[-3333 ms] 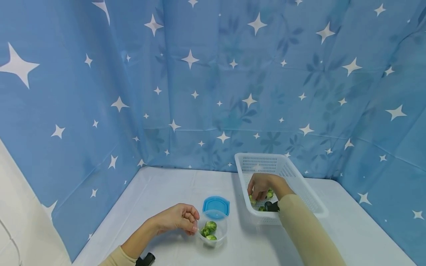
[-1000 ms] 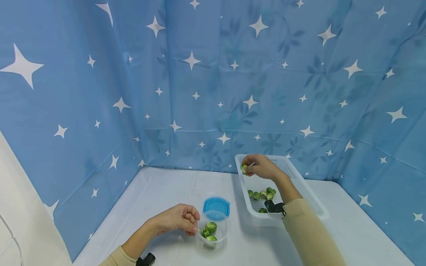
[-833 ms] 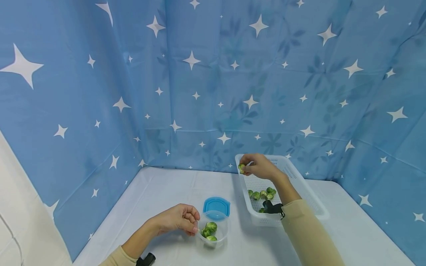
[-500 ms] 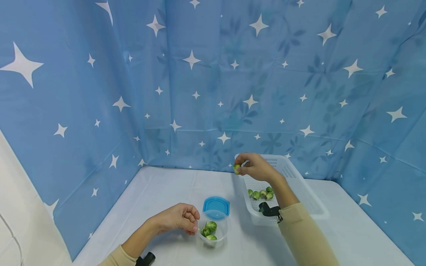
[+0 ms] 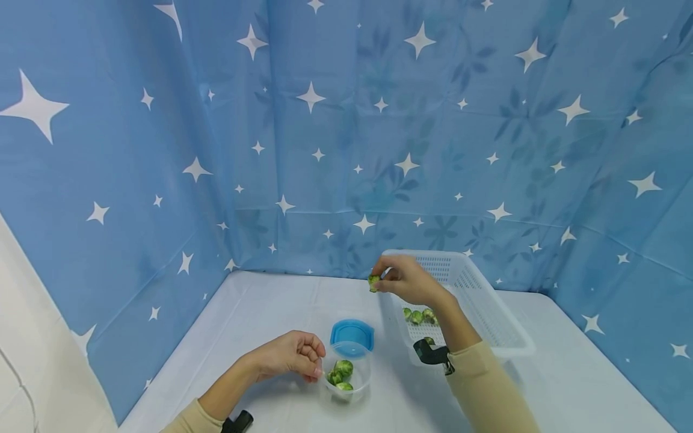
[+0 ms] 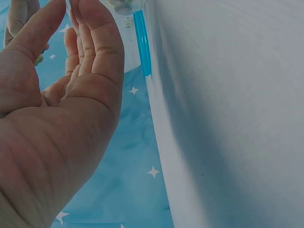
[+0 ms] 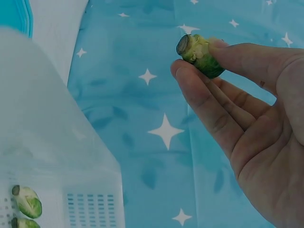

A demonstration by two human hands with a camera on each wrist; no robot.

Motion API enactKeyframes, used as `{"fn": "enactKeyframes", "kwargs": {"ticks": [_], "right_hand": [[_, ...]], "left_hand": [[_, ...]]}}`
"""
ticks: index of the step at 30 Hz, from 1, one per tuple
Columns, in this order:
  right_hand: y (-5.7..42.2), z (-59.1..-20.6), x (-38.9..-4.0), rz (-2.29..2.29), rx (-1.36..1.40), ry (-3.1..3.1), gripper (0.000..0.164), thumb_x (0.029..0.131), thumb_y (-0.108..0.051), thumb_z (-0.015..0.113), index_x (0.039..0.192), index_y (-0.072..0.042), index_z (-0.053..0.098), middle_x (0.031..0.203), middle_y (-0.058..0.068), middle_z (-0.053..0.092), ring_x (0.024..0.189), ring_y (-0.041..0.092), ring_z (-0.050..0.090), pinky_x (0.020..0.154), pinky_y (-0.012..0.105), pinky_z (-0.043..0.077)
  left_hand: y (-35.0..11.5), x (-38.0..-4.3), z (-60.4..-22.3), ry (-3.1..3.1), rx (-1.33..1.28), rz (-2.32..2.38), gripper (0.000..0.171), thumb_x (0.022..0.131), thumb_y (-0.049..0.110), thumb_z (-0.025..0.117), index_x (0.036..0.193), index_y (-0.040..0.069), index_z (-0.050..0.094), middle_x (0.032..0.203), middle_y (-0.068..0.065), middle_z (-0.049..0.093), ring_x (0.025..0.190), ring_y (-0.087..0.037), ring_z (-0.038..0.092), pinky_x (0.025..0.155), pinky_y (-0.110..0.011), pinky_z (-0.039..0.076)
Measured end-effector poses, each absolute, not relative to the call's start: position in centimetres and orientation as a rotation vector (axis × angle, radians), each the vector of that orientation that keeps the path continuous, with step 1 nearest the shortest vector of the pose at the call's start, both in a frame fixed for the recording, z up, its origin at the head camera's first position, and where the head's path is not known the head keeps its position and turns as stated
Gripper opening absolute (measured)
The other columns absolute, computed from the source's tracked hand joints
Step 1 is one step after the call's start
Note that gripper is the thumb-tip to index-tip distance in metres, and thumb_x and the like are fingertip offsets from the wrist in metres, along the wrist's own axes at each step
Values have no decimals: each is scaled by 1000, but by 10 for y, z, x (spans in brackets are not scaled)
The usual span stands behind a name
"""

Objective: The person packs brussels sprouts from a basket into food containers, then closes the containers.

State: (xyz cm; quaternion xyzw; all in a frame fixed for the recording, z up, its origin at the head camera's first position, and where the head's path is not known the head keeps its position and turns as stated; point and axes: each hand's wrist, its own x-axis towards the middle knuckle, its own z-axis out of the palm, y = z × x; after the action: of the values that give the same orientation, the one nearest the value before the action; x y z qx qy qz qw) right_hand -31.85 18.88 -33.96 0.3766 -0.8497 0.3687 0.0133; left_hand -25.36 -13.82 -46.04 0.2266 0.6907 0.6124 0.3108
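Observation:
Between thumb and fingertips my right hand (image 5: 407, 281) pinches a Brussels sprout (image 7: 202, 54), its cut stem end showing in the right wrist view. That hand is raised over the left rim of a white perforated basket (image 5: 489, 300). At the table's front middle, my left hand (image 5: 289, 356) pinches the rim of a clear round plastic tub (image 5: 361, 385) with thumb and fingers. Several Brussels sprouts (image 5: 343, 368) lie inside the tub. More sprouts (image 5: 416, 317) rest on the basket floor, partly hidden by my right wrist.
A blue lid (image 5: 352, 332) lies on the white table (image 5: 281, 300) just behind the tub. The basket stands at the back right. A blue star-patterned curtain (image 5: 335, 132) closes off the back and both sides.
My right hand has lifted a sprout out from the basket floor and carried it up, then left past the basket's rim. The left hand and the tub have stayed put.

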Motion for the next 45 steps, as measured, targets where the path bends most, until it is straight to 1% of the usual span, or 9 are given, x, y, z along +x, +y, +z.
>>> {"fn": "enactKeyframes", "kwargs": {"ticks": [3, 5, 7, 10, 16, 25, 32, 40, 45], "right_hand": [[185, -342, -314, 1151, 1212, -2623, 14, 99, -10, 72, 113, -9, 71, 108, 7, 73, 93, 18, 76, 81, 30, 61], [183, -344, -310, 1153, 1225, -2618, 14, 99, -12, 72, 113, -10, 71, 105, 5, 74, 91, 12, 75, 80, 30, 61], [180, -347, -307, 1169, 1252, -2599, 14, 99, -12, 72, 113, -10, 71, 103, 5, 76, 89, 11, 75, 79, 30, 61], [177, -353, -302, 1190, 1274, -2584, 14, 99, -11, 72, 113, -10, 71, 101, 6, 77, 87, 11, 75, 78, 29, 61], [172, -363, -294, 1247, 1261, -2590, 15, 98, -13, 74, 112, -12, 71, 103, 4, 76, 88, 11, 75, 80, 29, 61], [169, -368, -288, 1263, 1299, -2574, 14, 98, -13, 73, 112, -11, 70, 101, 6, 77, 86, 11, 75, 74, 29, 60], [168, -372, -288, 1245, 1315, -2590, 11, 98, -11, 73, 109, -11, 69, 100, 6, 77, 84, 11, 75, 68, 27, 57], [163, -377, -287, 1231, 1339, -2638, 9, 97, -6, 72, 105, -10, 71, 101, 5, 77, 84, 11, 75, 75, 28, 62], [159, -378, -284, 1229, 1330, -2687, 9, 97, -6, 72, 105, -11, 72, 98, 5, 78, 82, 14, 73, 74, 28, 61]], "left_hand": [[-138, -254, -460, 1821, 598, 1617, 44, 88, 8, 80, 119, -12, 57, 86, -4, 73, 78, -15, 72, 75, -31, 63], [-139, -254, -461, 1819, 598, 1617, 44, 88, 8, 80, 119, -12, 57, 86, -4, 73, 78, -15, 72, 75, -32, 63], [-138, -254, -461, 1816, 597, 1616, 44, 88, 8, 81, 120, -12, 57, 86, -4, 73, 78, -14, 72, 75, -32, 63], [-138, -255, -462, 1813, 598, 1615, 44, 89, 9, 81, 120, -12, 57, 86, -4, 73, 78, -14, 72, 76, -32, 63], [-138, -254, -462, 1816, 595, 1612, 44, 88, 9, 81, 120, -11, 58, 86, -4, 73, 78, -15, 72, 76, -33, 63], [-137, -255, -462, 1814, 598, 1614, 43, 88, 9, 81, 119, -11, 58, 86, -4, 73, 79, -15, 72, 75, -32, 63], [-137, -255, -461, 1815, 598, 1618, 44, 88, 9, 81, 119, -12, 58, 87, -4, 73, 79, -14, 72, 75, -32, 63], [-138, -255, -460, 1815, 592, 1618, 43, 88, 8, 81, 119, -11, 58, 87, -4, 73, 79, -14, 72, 75, -32, 63], [-139, -255, -460, 1820, 589, 1616, 43, 88, 9, 81, 119, -11, 58, 87, -3, 73, 80, -14, 72, 76, -32, 63]]}}
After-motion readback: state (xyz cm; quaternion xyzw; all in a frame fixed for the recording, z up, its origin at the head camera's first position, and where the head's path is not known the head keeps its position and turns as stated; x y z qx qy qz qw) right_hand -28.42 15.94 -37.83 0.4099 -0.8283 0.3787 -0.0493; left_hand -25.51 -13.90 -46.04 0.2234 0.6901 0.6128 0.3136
